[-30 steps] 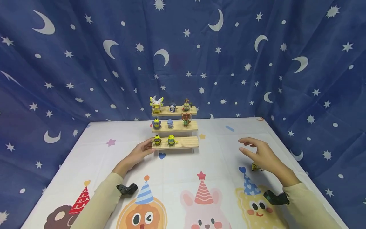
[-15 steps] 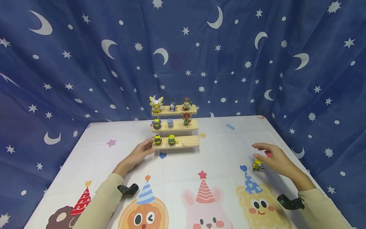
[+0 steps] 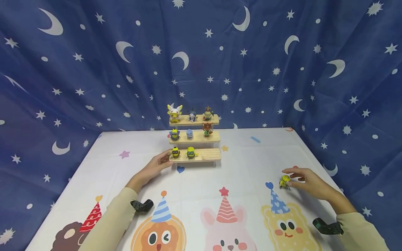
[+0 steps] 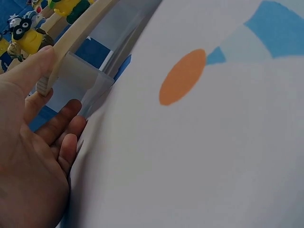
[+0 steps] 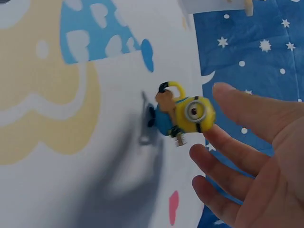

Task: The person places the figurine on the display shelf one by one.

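Note:
My left hand (image 3: 154, 166) holds the left end of the bottom board of a three-tier wooden display shelf (image 3: 207, 154). In the left wrist view the thumb lies on top of the board (image 4: 78, 35) and the index finger touches it from below. My right hand (image 3: 311, 183) is at a small yellow Minion figurine (image 3: 284, 181) standing on the table at the right. In the right wrist view the thumb and index finger are spread on either side of the one-eyed Minion's head (image 5: 197, 114); whether they touch it I cannot tell.
Several small figurines stand on the shelf: a white-and-yellow one (image 3: 174, 113) at top left, a fox-like one (image 3: 207, 129) in the middle tier, a Minion with green goggles (image 3: 191, 152) on the bottom tier. The printed white tablecloth (image 3: 245, 167) meets a blue starry curtain (image 3: 201, 69) behind.
My right hand has moved right and down to the Minion figurine, first uncovering it, then closing in on it from the right. The left hand stays at the shelf.

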`<state>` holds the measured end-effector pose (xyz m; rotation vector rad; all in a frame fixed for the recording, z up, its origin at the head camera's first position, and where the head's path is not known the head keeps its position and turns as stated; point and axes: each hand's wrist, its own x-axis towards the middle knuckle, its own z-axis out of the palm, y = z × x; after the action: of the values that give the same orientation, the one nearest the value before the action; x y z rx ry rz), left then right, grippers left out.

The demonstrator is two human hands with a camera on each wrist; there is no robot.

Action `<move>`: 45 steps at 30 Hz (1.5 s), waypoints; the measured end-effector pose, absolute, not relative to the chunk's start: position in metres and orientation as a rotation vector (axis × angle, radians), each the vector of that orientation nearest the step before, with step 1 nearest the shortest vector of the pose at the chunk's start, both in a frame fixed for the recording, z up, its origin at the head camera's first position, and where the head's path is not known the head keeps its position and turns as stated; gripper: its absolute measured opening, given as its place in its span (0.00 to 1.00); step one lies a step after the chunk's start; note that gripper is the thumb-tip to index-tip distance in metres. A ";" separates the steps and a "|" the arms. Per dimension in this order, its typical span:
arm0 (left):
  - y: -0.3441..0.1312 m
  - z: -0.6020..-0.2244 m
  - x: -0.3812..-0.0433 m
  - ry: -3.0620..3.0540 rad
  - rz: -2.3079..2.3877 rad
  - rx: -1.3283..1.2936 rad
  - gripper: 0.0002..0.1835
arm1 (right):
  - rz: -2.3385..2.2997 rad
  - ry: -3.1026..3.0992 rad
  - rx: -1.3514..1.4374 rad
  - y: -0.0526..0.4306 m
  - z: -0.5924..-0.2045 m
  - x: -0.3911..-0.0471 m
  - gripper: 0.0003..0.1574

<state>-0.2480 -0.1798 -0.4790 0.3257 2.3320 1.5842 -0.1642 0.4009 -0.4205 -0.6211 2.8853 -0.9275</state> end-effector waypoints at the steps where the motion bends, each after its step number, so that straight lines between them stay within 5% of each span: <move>1: -0.180 -0.479 -0.248 2.331 1.584 0.320 0.40 | -0.928 2.882 -0.618 0.401 -0.422 -0.165 0.23; 25: -0.180 -0.478 -0.253 2.338 1.585 0.316 0.42 | -0.906 3.047 -0.606 0.389 -0.423 -0.170 0.20; 45: -0.181 -0.479 -0.249 2.324 1.575 0.294 0.42 | -1.163 3.055 -0.699 0.302 -0.401 -0.204 0.20</move>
<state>-0.2494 -0.1806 -0.4794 0.2943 2.3245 1.5754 -0.2041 0.3022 -0.4014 -0.6992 3.0553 -1.1626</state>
